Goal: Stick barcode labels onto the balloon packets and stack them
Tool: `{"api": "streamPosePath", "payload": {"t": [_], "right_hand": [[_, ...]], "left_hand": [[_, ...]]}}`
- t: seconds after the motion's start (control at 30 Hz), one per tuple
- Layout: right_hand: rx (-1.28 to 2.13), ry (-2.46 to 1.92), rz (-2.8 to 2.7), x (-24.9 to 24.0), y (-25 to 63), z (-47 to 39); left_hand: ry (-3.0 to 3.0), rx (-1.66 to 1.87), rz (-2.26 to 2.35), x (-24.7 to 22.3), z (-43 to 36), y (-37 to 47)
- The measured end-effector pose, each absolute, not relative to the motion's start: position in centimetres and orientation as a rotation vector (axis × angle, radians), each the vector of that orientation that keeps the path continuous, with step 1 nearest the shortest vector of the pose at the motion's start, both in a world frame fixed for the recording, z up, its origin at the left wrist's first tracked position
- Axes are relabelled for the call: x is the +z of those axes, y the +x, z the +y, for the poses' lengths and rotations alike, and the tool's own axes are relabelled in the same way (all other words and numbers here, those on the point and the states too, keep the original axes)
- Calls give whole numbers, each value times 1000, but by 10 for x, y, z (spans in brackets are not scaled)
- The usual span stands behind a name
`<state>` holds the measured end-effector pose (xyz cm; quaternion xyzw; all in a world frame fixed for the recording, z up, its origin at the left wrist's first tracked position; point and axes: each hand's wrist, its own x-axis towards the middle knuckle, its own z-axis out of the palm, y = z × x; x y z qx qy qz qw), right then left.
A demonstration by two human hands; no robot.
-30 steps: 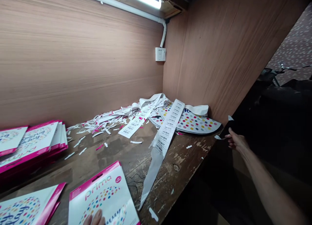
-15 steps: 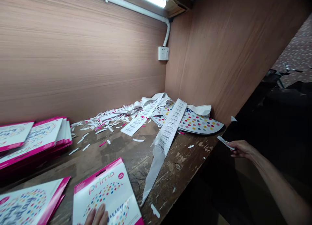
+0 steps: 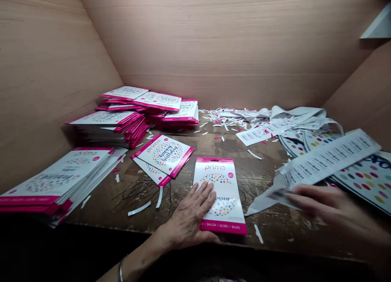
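My left hand [image 3: 191, 213] lies flat with fingers spread on a white and pink "prima" packet [image 3: 227, 188] near the table's front edge. To the right, my right hand [image 3: 326, 202], blurred by motion, pinches a small pale strip [image 3: 281, 193] between thumb and fingers. Just behind that hand a long strip of barcode labels [image 3: 332, 156] slants across dotted round card pieces [image 3: 363, 178]. Left of the packet, two more packets [image 3: 166, 154] overlap on the table.
Stacks of packets [image 3: 119, 119] stand at the back left, with another stack [image 3: 61, 176] at the front left. Paper scraps [image 3: 226, 117] and another label strip [image 3: 259, 131] lie along the back. Wooden panels [image 3: 214, 50] enclose the table.
The view has swung left. My right hand has come from beyond the table's right edge to over the table, still pinching the small strip. My left hand remains on the packet.
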<state>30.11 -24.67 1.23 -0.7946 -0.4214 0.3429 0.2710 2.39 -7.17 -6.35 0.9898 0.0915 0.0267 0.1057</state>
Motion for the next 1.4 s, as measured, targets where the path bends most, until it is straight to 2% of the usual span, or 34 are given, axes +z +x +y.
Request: {"api": "streamPosePath", "payload": {"t": [0.13, 0.27, 0.63, 1.2, 1.4], "right_hand": [[1419, -1870, -1175, -11, 257, -159], [1552, -1968, -1010, -33, 239, -124], [1506, -2167, -1071, -31, 231, -109], [1091, -2304, -1433, -43, 236, -111], [1154, -2244, -1395, -36, 236, -114]], "left_hand": [[2840, 133, 322, -61, -75, 23], [2779, 158, 358, -59, -76, 25], [2831, 145, 260, -63, -73, 25], [2807, 272, 286, -63, -76, 25], [2819, 256, 282, -61, -76, 26]]}}
